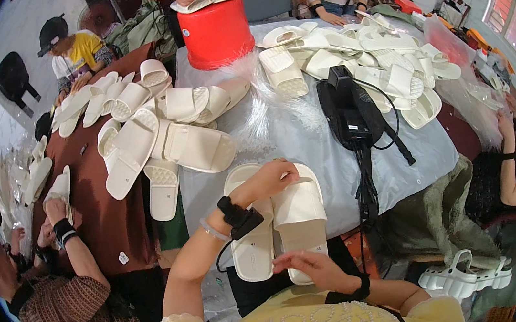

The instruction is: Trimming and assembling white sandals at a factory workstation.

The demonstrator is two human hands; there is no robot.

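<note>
Both hands, left [271, 177] and right [311, 267], grip paired white slippers [278, 227] on a grey-clothed table [336, 163] in a crowded workroom.

left hand [271, 177] fingertips: hidden behind slipper pair [279, 223] | far co-workers' heads: cut off

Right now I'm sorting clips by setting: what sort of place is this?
Probably a footwear packing workshop: piles of white slide sandals cover a shared table, co-workers sit around handling them, and both hands hold a pair.
</note>
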